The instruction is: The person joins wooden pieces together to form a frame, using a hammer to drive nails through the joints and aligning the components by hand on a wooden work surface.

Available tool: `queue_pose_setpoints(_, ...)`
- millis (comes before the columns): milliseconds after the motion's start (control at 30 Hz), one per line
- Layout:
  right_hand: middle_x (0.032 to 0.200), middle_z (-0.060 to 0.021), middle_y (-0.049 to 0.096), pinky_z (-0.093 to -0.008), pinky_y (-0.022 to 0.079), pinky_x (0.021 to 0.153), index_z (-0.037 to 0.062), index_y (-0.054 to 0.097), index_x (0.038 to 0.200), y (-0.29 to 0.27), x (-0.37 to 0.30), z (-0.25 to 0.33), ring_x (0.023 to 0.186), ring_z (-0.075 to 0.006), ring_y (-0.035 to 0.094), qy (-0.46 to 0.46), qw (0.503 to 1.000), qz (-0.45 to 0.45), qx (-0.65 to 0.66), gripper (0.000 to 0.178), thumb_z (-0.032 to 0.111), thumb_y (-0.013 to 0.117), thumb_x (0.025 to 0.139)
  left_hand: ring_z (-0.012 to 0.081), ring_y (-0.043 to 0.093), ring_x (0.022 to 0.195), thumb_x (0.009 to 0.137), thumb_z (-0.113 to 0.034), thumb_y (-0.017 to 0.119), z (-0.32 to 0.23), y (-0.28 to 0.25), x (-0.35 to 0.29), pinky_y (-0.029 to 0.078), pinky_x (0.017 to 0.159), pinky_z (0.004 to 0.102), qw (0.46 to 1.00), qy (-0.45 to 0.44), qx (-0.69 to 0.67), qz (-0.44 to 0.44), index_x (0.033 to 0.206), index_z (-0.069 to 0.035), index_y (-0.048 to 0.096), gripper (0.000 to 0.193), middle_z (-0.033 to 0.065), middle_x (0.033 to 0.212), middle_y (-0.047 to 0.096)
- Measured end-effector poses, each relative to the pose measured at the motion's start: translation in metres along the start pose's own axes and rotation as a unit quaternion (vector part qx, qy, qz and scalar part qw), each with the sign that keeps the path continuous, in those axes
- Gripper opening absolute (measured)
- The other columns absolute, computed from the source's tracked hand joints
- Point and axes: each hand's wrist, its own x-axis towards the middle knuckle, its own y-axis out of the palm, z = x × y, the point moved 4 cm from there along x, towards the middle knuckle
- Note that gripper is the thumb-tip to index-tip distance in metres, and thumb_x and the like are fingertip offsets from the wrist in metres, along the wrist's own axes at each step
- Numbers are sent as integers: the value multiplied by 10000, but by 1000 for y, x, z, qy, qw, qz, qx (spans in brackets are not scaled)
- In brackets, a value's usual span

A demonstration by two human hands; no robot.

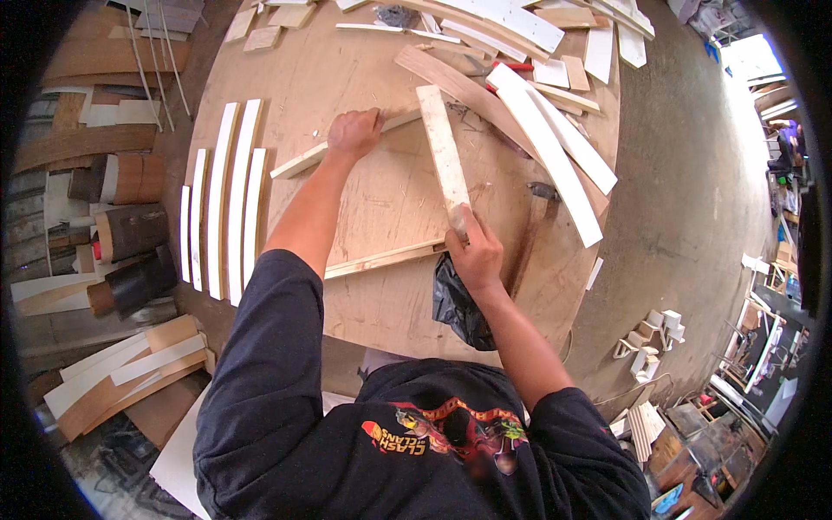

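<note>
My left hand (355,134) is closed over a narrow wooden strip (299,162) that slants across the workbench. In my right hand (477,251) is the near end of a flat pale board (444,156). The board's far end meets the strip's right end; whether they are fastened I cannot tell. Another wooden strip (381,260) lies closer to me, its right end by my right hand. Together the three pieces form an open-sided frame. Below my right hand, a black plastic bag (459,303) lies at the bench's near edge.
Several white-faced strips (222,199) stand side by side at the bench's left. To the right lie long white boards (555,156), a brown plank (459,95) and a red-handled tool (516,67). Offcuts (511,22) crowd the far edge. Boards (130,373) are stacked on the left floor.
</note>
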Motion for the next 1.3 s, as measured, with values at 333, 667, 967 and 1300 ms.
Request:
queue_pose_setpoints(333, 1122, -209, 722, -425, 586, 792, 0, 662, 1306, 11, -13, 0, 902, -364, 711, -83, 994, -2, -73, 491, 177, 760, 858, 391, 720, 769, 1045, -384, 575, 8, 0, -3, 561, 699, 542, 997, 69, -28, -34, 940, -112, 715, 324, 179, 811, 732)
queue_pose_setpoints(667, 1225, -222, 679, -447, 570, 877, 45, 532, 1473, 5, -11, 5, 1044, -412, 683, -6, 994, 98, -56, 739, 244, 819, 821, 372, 747, 850, 876, -399, 796, 11, 7, -2, 596, 730, 477, 992, 95, -76, -42, 1158, -151, 745, 379, 165, 934, 767)
queue_pose_setpoints(967, 1295, -242, 662, -460, 548, 966, 52, 471, 1529, -3, -12, -12, 1152, -420, 657, 37, 984, 173, 36, 893, 193, 891, 754, 368, 752, 907, 883, -378, 789, 12, 6, 0, 603, 773, 478, 994, 71, -86, -8, 1237, -195, 742, 401, 149, 1010, 774)
queue_pose_setpoints(1300, 1235, -225, 717, -416, 560, 938, 114, 613, 1437, -13, -4, -30, 1109, -373, 710, 26, 974, 191, 119, 702, 72, 863, 782, 359, 729, 1006, 935, -438, 720, 7, 0, 3, 583, 863, 484, 996, 55, -64, 32, 1309, -232, 704, 428, 137, 1095, 770)
